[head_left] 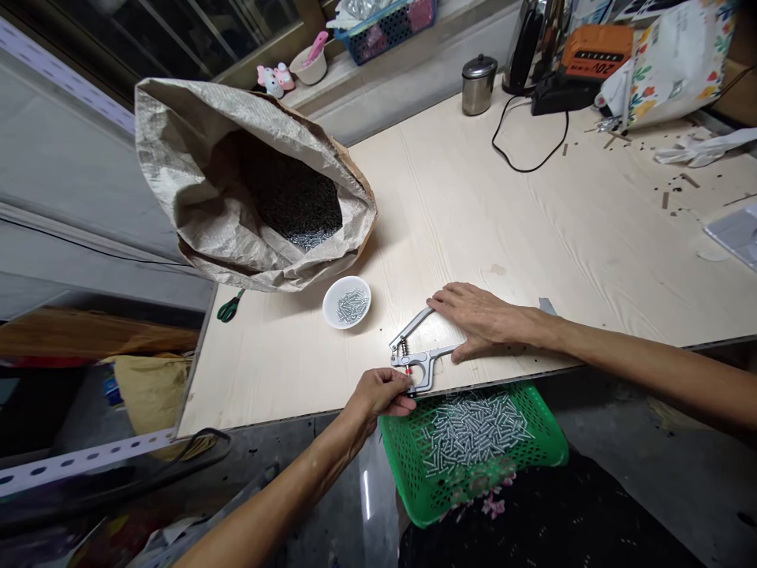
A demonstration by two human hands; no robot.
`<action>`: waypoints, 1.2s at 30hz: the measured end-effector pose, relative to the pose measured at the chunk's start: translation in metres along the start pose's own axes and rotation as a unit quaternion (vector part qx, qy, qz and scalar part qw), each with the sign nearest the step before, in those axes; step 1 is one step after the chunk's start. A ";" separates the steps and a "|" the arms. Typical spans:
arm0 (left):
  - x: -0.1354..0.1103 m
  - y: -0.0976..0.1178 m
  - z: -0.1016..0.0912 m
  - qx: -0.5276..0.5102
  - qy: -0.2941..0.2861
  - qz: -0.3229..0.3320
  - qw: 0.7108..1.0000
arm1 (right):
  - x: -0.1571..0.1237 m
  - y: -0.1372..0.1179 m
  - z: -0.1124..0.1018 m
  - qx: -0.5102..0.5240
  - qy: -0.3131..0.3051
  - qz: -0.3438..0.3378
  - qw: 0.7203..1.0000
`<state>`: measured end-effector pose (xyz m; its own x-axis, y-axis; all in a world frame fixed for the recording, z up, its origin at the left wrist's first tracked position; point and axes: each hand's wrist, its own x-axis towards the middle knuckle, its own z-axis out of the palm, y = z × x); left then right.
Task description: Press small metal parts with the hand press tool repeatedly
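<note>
Closest to the person is a green basket point(405, 465) with lots of shiny metal pins point(476, 430) in it, just below the near edge of the table point(449, 237). Right above it, at that edge, is a gray hand tool point(430, 363). Its long way runs side to side along the edge, with its head to the left and its two handles to the right. The left hand point(384, 392) is nearer the head: its thumb and finger press together at the tool's low end, and I cannot tell if a little piece is between them. The right hand point(476, 315) has its grip around the handles, which are spread apart. Farther in, to the left of the tool, a white bowl point(327, 309) holds small metal bits point(352, 306). Green scissors point(228, 309) lie by the left edge. Behind the bowl stands a big open sack point(154, 150). A metal pot point(478, 85) sits by the far edge.
</note>
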<state>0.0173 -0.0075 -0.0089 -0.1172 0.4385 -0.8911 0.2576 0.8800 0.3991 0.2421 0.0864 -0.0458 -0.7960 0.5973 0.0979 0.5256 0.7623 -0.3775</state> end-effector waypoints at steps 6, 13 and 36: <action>0.001 0.000 0.001 -0.006 0.005 0.015 1.000 | -0.004 -0.004 -0.001 -0.013 -0.003 0.010 1.000; -0.008 -0.007 0.005 0.221 0.156 0.231 0.935 | -0.008 -0.005 0.002 0.013 0.013 0.015 1.000; 0.036 0.037 0.039 0.568 0.143 0.523 0.620 | -0.006 -0.023 0.010 -0.044 -0.036 0.052 0.997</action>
<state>0.0603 0.0338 -0.0350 0.5597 0.8176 -0.1349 0.8258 -0.5369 0.1725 0.2324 0.0629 -0.0470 -0.7538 0.6571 -0.0041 0.6278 0.7182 -0.3000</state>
